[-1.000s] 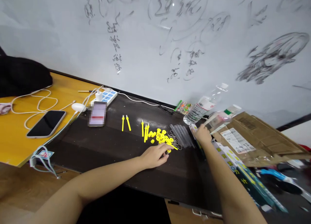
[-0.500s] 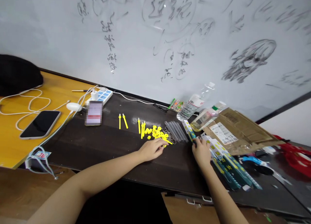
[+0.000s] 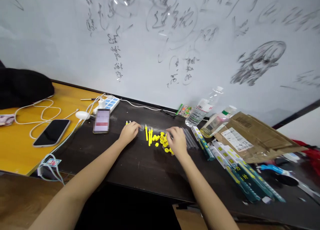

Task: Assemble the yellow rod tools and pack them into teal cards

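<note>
My left hand (image 3: 128,134) is over two yellow sticks (image 3: 126,122), whose tips show just beyond it. Its fingers are loosely bent and apart, and nothing shows in them. My right hand (image 3: 178,142) reaches down at the right side of a pile of small yellow caps (image 3: 163,140); its fingers are spread and partly cover the pile. Between my hands stand out several yellow sticks with pale tips (image 3: 150,136), side by side. Clear tubes (image 3: 190,140) lie just right of my right hand. The thin wire pieces by the caps are largely hidden by that hand.
Green and yellow boxes (image 3: 237,171) lie at the right, with a single box (image 3: 203,144) nearer the tubes. Behind are two bottles (image 3: 200,110) and a cardboard package (image 3: 260,136). Phones (image 3: 52,133), cables and a power strip (image 3: 111,103) occupy the left.
My left hand has moved left from the yellow caps to the two sticks. My right hand has left the single box and moved left to the caps. The view has shifted slightly.
</note>
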### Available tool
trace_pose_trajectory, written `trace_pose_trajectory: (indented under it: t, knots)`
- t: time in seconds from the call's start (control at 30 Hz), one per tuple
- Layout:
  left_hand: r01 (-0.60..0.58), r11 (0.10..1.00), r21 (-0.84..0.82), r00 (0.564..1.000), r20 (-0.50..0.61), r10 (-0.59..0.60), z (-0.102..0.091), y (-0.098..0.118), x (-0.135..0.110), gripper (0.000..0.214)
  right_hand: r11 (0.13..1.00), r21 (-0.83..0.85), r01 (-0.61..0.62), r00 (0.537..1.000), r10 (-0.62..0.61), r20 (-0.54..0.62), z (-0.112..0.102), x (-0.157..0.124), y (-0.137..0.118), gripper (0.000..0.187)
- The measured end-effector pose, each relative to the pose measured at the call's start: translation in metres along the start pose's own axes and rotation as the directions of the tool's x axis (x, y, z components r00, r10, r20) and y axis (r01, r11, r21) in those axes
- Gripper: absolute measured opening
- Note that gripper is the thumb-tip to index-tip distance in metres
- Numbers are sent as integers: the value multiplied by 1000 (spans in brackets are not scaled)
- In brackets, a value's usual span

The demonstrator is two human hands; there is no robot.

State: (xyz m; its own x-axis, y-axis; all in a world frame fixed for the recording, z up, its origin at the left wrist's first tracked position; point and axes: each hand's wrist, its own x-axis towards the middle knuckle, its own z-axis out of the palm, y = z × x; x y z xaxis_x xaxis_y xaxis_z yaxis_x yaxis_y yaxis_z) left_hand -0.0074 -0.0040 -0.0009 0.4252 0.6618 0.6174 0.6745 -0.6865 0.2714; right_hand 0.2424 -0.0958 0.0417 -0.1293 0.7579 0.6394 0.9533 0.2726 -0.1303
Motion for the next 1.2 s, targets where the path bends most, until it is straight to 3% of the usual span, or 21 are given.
trace_pose_trajectory:
  t: [0.1, 0.2, 0.4, 0.5, 0.7, 0.9, 1.2]
  knots:
    - [-242, 970, -7, 956, 171, 240, 5, 10, -3, 23, 997, 61, 43, 999, -43, 14, 30, -2, -17, 21]
    - [-406, 912, -58, 875, 262, 407, 12, 27, -1, 19, 992, 127, -5, 1000, 8, -20, 36, -13, -5, 20]
    - [-422, 904, -71, 854, 304, 423, 20, 33, 3, 20, 940, 232, -249, 937, 294, -189, 22, -17, 47, 17]
    - [-432, 898, -81, 852, 291, 436, 24, 27, 3, 20, 921, 248, -300, 922, 347, -170, 25, -19, 58, 17]
    - [-465, 871, -158, 827, 272, 491, 30, 26, 5, 22, 917, 299, -264, 945, 308, -108, 31, -24, 52, 18]
    - [-512, 845, -155, 802, 266, 534, 31, 31, 7, 21, 928, 292, -231, 954, 275, -121, 29, -22, 49, 18]
    - [-476, 861, -180, 814, 281, 508, 37, 27, 7, 23, 933, 308, -188, 974, 218, -65, 25, -22, 40, 17]
